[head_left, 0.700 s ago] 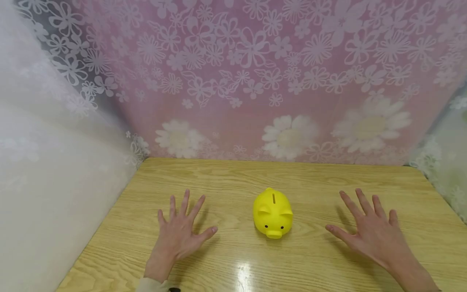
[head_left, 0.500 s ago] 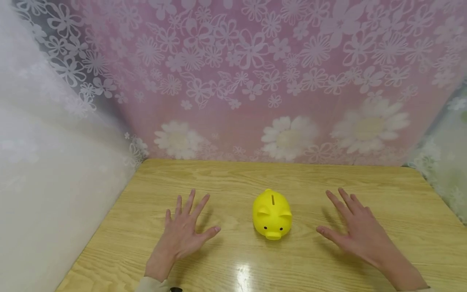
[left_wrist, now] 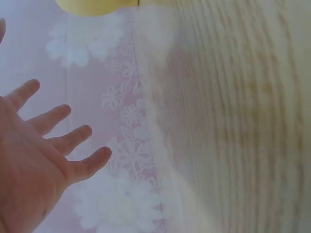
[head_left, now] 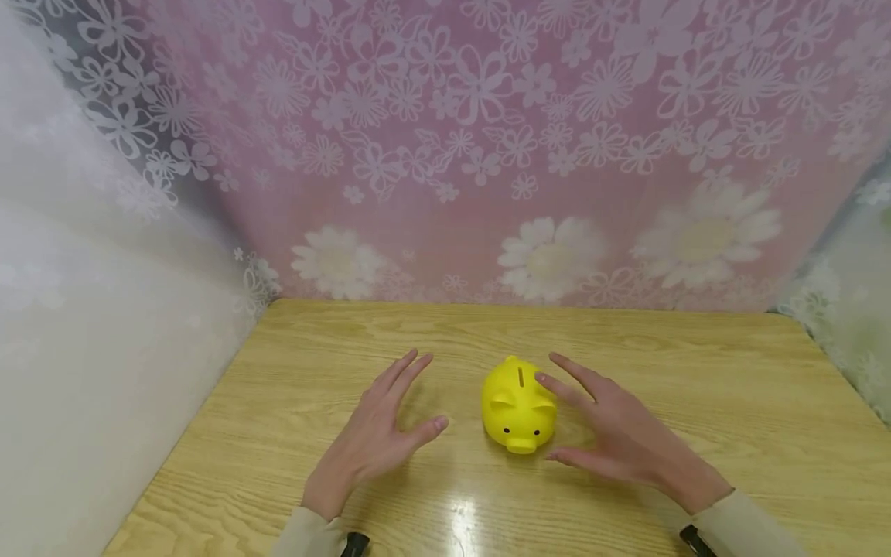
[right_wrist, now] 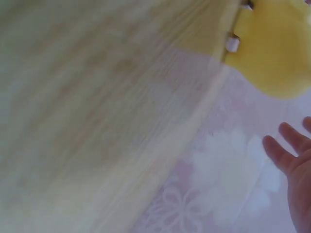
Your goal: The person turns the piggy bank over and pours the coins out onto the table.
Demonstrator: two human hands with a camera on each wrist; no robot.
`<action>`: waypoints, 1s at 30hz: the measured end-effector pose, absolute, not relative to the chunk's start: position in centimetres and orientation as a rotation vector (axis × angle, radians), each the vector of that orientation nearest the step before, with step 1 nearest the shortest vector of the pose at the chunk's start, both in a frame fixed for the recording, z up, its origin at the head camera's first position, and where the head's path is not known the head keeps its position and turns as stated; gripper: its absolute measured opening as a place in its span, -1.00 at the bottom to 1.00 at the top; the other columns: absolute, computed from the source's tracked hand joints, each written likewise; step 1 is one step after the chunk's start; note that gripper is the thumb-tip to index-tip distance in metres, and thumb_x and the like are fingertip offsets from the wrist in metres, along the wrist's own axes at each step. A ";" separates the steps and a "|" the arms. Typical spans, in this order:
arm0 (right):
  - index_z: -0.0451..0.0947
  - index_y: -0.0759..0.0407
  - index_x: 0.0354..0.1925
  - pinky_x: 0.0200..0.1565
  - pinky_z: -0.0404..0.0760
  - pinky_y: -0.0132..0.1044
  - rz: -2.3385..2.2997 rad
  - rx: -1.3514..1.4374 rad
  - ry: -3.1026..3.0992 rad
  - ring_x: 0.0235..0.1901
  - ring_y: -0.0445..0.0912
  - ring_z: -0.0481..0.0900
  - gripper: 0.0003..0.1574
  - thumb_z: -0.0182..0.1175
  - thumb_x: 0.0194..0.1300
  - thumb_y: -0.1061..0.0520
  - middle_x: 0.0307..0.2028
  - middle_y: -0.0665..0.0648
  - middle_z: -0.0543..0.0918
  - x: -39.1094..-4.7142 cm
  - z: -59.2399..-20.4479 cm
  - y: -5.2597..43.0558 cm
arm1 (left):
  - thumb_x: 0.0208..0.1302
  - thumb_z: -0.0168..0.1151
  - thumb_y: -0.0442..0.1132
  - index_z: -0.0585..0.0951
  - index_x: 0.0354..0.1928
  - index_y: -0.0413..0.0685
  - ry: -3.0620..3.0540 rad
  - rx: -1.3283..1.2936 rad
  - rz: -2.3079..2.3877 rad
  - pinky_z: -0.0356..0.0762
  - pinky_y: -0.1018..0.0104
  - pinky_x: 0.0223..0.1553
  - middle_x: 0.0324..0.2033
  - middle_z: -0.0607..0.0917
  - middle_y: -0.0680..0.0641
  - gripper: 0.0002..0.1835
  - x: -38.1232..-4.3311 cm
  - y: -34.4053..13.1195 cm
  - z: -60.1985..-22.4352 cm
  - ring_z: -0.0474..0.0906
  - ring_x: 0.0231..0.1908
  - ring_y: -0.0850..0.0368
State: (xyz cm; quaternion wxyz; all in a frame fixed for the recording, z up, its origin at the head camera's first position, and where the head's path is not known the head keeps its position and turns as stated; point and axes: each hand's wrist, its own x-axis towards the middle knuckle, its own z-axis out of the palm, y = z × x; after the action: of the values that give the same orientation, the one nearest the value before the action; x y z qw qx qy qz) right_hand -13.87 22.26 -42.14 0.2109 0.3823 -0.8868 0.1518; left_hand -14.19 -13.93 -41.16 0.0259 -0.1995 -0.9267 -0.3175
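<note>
A yellow piggy bank (head_left: 518,418) stands upright on the wooden table, its snout toward me and the coin slot on top. My right hand (head_left: 612,429) is at its right side, fingers extended; one fingertip overlaps the pig's upper right in the head view. To the left of the pig, my left hand (head_left: 379,433) hovers with fingers straight and thumb out, a gap between them. In the left wrist view the left hand (left_wrist: 39,155) shows spread fingers, with a bit of the piggy bank (left_wrist: 92,6) at the top. The right wrist view shows the piggy bank (right_wrist: 277,48) beyond the right hand (right_wrist: 299,170).
The wood-grain table (head_left: 626,348) reaches back to a pink floral curtain (head_left: 445,155). Pale fabric (head_left: 125,309) hangs along the left side, and more floral cloth (head_left: 856,309) lines the right. A light reflection shines on the table's front.
Both hands have moved inward toward the piggy bank, the right one farther, coming up beside it. Their spread fingers have drawn closer together. The piggy bank stays in place.
</note>
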 end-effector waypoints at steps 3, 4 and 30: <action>0.25 -0.09 0.55 0.06 0.69 0.10 0.360 1.151 -2.435 0.27 0.16 0.55 0.29 0.56 -0.03 -0.38 0.53 0.26 0.27 -14.6 -42.3 21.5 | 0.31 0.10 0.47 0.02 0.57 0.69 -2.879 -0.619 -0.997 0.16 -0.47 0.40 0.63 0.08 0.11 -0.15 -14.4 -13.7 -41.2 0.06 0.59 -0.13; 0.26 -0.10 0.54 0.07 0.69 0.10 0.336 1.178 -2.426 0.28 0.16 0.54 0.29 0.57 -0.05 -0.39 0.52 0.27 0.27 -14.8 -42.3 21.3 | 0.31 0.11 0.47 0.02 0.57 0.68 -2.885 -0.618 -1.001 0.16 -0.47 0.40 0.63 0.08 0.11 -0.15 -14.5 -13.7 -41.2 0.07 0.59 -0.13; 0.39 -0.06 0.35 -0.05 0.75 -0.11 1.079 0.970 -2.553 0.26 0.12 0.52 0.01 0.65 -0.01 -0.05 0.41 0.18 0.39 -17.2 -42.6 18.8 | 0.32 0.12 0.43 -0.04 0.53 0.80 -2.927 -0.664 -1.119 0.18 -0.37 0.44 0.60 0.18 0.13 -0.17 -14.8 -12.6 -41.6 0.15 0.57 -0.07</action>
State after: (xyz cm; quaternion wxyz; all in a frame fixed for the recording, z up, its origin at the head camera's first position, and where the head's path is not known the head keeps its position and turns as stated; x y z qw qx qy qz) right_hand -17.25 18.82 -42.59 0.1024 0.3287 -0.8647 0.3657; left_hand -14.79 -12.64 -41.63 -0.0309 -0.2071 -0.9133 -0.3492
